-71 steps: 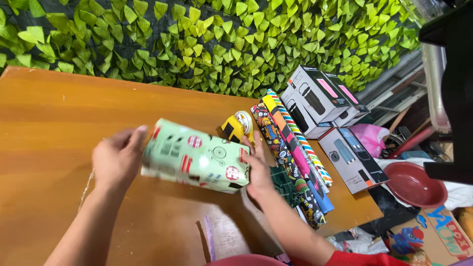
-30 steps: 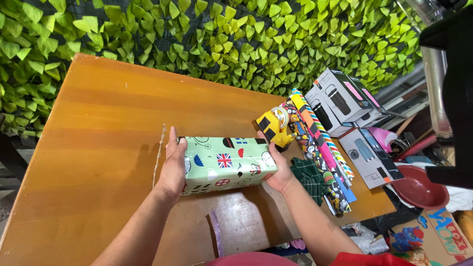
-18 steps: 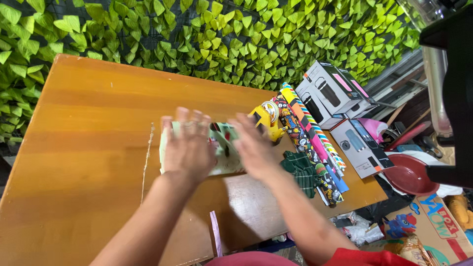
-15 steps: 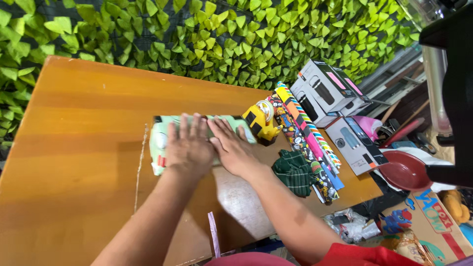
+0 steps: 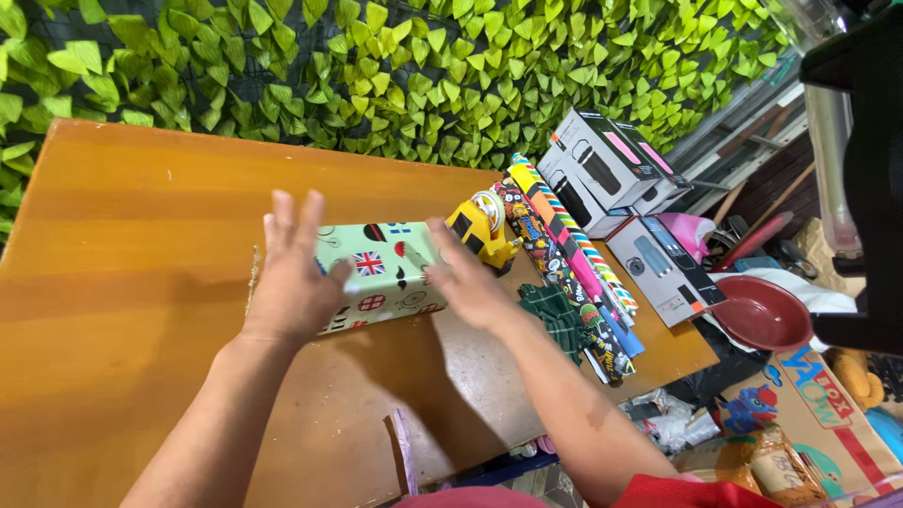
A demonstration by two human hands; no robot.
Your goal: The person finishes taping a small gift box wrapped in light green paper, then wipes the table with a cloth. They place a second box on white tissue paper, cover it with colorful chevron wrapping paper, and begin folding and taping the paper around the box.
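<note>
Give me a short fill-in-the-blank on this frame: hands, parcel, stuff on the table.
1. The wrapped box lies between the left hand and the ____ hand.
2. The yellow tape dispenser stands between the wrapped box and the rolls of ____ paper.
3. The wooden table backs onto a wall of green ____.

Missing words: right; wrapping; leaves

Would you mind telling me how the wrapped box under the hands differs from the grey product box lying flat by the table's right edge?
The wrapped box is covered in pale green paper with small printed pictures; the grey product box is bare, showing a bottle picture. The wrapped box sits mid-table between the left hand and right hand, both open; the grey box lies untouched beside the gift-wrap rolls. Both are oblong boxes lying flat on the wooden table.
</note>
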